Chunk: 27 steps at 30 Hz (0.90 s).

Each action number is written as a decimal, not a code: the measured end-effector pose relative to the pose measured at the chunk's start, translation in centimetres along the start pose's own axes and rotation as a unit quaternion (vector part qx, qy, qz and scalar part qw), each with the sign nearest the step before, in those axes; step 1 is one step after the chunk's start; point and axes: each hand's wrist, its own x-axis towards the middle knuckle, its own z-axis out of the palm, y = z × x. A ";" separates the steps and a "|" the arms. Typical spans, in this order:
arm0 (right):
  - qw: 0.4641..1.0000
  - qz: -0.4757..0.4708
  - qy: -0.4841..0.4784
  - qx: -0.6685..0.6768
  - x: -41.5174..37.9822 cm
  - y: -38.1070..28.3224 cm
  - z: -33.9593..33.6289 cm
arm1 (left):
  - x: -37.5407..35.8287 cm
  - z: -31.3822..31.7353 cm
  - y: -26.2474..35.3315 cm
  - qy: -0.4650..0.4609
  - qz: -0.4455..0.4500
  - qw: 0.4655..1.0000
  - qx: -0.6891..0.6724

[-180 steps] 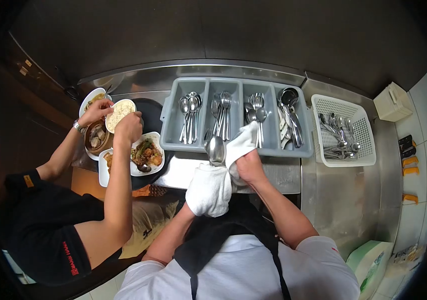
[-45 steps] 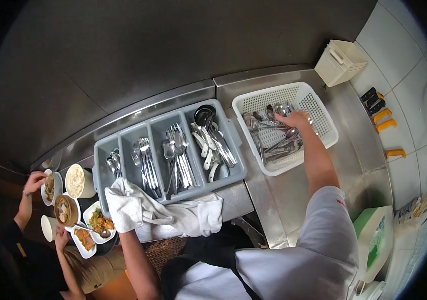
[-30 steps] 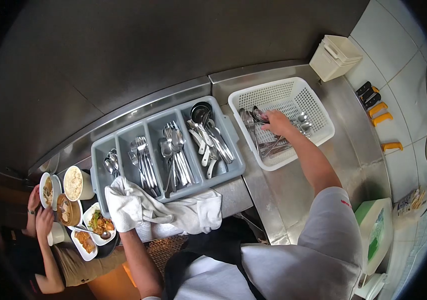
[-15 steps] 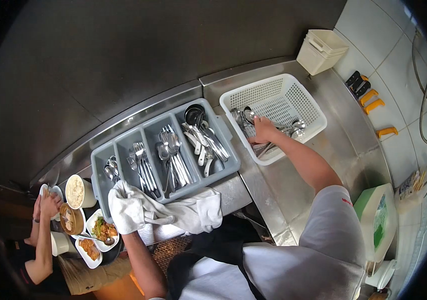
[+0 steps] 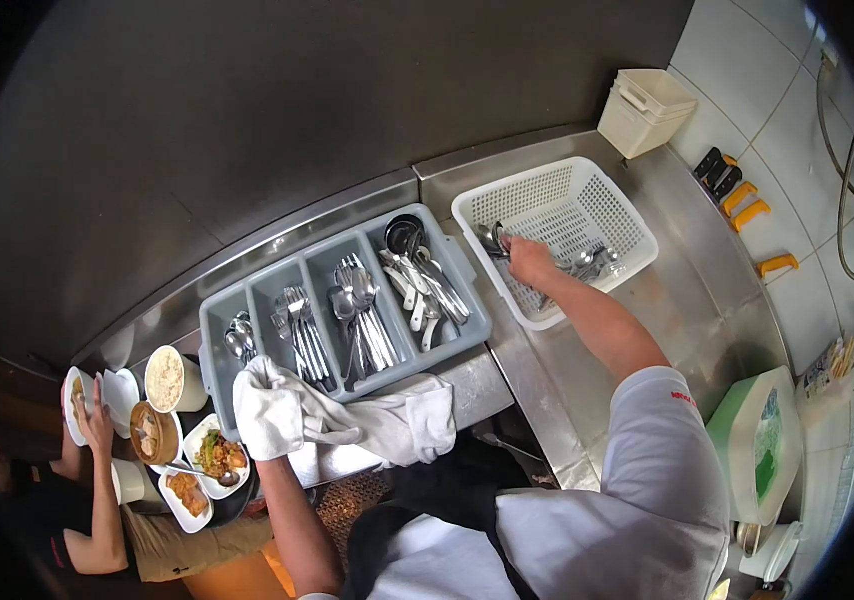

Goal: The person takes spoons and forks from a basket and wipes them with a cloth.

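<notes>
Stainless steel makes up the counter (image 5: 572, 395), the biggest surface in my feed. On it sits the grey four-compartment tray (image 5: 339, 236): spoons in the leftmost compartment, forks next, then mixed forks and spoons, with ladles and white-handled pieces at the right. The white perforated basket (image 5: 637, 225) is just beside it, holding loose cutlery (image 5: 597, 262). A white towel (image 5: 402, 420) drapes along the tray's near edge and covers the left hand, so I can't tell how those fingers sit; only the left forearm (image 5: 292, 520) shows.

The right hand (image 5: 532, 265) is nearer the basket's contents and reaches into its tray-side end. Metal heads (image 5: 492, 238) show just beyond the fingertips, on the side facing the tray; the palm hides the rest, so their long axis is unclear to me. The fingers are drawn in against the metal, but whether they pinch it, I can't tell. More pieces lie on the wrist's other side.

For writing, I get red lettering (image 5: 684, 398) on the right sleeve, too small to read, and a green-and-white box (image 5: 747, 445) whose print I can't make out.
</notes>
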 end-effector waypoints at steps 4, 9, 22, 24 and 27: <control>0.999 -0.032 0.018 0.031 0.9 1.1 1.7 | -0.5 0.3 0.3 -0.028 -0.002 0.995 -0.091; 0.996 -0.033 0.005 0.078 -0.1 0.5 -0.6 | -0.3 -0.6 0.5 -0.047 -0.011 0.998 -0.029; 0.854 0.013 0.192 0.483 3.1 3.9 -4.1 | 0.1 -1.0 0.1 -0.050 -0.031 0.997 -0.042; 0.784 0.028 0.208 0.584 2.9 3.6 -4.3 | 0.4 -1.4 -0.2 -0.058 -0.032 0.997 -0.043; 0.736 0.081 0.249 0.624 3.2 4.6 -3.4 | 0.4 -1.7 -0.3 -0.067 -0.025 0.997 -0.022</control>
